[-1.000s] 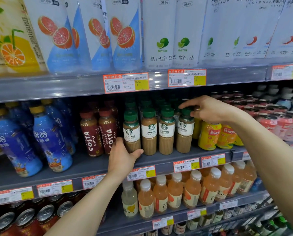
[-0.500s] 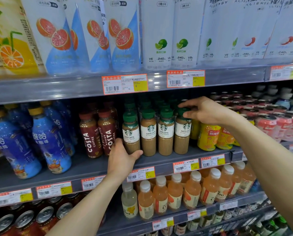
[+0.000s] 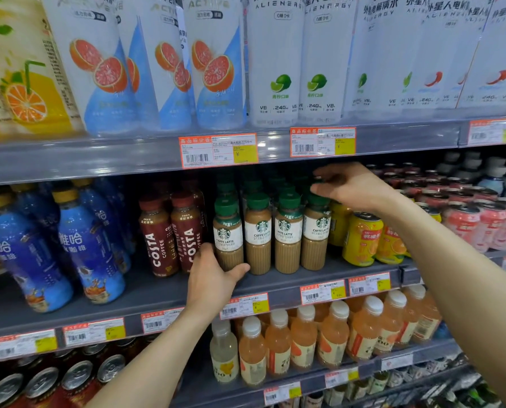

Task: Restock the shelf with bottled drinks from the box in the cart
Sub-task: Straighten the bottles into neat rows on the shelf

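Spanning the middle of the frame, a grey metal shelf (image 3: 145,293) carries a front row of 4 green-capped plastic bottles of tan caffe latte (image 3: 258,231) at its centre.
The left hand (image 3: 213,278), lower centre, grips the base of the leftmost bottle (image 3: 227,237), thumb across its front. The right hand (image 3: 351,187), right of centre, hangs with bent fingers over the rightmost bottle's green cap (image 3: 319,200); whether it pinches anything cannot be told.
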`<state>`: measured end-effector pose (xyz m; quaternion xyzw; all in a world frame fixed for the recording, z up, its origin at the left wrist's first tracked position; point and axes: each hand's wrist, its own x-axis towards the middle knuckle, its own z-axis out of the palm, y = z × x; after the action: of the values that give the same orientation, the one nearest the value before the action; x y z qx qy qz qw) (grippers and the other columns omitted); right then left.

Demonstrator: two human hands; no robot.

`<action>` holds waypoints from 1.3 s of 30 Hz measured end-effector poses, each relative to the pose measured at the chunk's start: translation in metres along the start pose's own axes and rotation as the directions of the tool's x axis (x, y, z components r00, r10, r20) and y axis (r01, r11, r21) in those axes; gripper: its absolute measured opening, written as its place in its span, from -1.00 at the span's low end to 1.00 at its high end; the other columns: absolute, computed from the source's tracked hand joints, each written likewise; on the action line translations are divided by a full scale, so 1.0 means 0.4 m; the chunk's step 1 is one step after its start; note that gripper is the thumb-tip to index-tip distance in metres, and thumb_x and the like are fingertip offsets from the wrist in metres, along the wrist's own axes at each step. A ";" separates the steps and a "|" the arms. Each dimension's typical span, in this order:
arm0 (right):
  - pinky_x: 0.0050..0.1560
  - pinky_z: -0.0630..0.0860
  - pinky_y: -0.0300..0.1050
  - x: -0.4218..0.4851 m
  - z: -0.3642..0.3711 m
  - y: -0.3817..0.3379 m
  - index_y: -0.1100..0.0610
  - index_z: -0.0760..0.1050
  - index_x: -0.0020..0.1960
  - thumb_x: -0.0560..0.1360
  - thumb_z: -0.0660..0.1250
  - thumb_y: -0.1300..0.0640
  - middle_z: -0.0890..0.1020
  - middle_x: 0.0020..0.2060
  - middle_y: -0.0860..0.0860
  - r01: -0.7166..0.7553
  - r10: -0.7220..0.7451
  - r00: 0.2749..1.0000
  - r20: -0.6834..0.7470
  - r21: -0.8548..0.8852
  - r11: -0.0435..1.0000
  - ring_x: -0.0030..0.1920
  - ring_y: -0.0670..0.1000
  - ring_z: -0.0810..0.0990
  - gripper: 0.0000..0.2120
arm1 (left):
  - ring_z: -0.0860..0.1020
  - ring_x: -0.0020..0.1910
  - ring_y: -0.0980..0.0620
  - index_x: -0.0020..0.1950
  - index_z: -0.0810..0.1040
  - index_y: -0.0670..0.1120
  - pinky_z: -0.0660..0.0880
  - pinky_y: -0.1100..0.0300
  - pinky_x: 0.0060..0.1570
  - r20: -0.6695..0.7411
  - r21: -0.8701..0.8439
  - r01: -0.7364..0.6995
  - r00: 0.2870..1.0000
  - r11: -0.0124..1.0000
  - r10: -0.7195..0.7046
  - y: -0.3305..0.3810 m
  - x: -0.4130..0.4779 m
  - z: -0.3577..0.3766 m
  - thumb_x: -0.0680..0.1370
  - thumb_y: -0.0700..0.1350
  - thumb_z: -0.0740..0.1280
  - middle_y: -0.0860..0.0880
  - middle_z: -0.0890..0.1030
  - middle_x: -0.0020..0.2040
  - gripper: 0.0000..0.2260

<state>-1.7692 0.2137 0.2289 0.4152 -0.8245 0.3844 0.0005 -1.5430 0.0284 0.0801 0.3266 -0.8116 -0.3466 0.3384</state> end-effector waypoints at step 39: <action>0.24 0.44 -0.05 0.281 0.235 -0.184 -0.07 0.46 0.25 0.45 0.45 -0.15 0.57 0.05 -0.15 0.182 -0.158 0.922 0.353 -0.037 0.983 0.16 -0.02 0.54 -0.58 | 0.54 0.10 0.11 0.19 0.44 0.06 0.54 0.13 0.07 0.015 -0.060 -0.034 0.999 0.998 0.035 -0.015 -0.004 -0.002 0.37 0.11 0.54 0.12 0.58 0.09 -0.52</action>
<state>-1.7625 0.0509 0.2452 0.5462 -0.7853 0.2746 -0.0976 -1.5399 0.0261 0.0755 0.2994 -0.8092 -0.3672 0.3474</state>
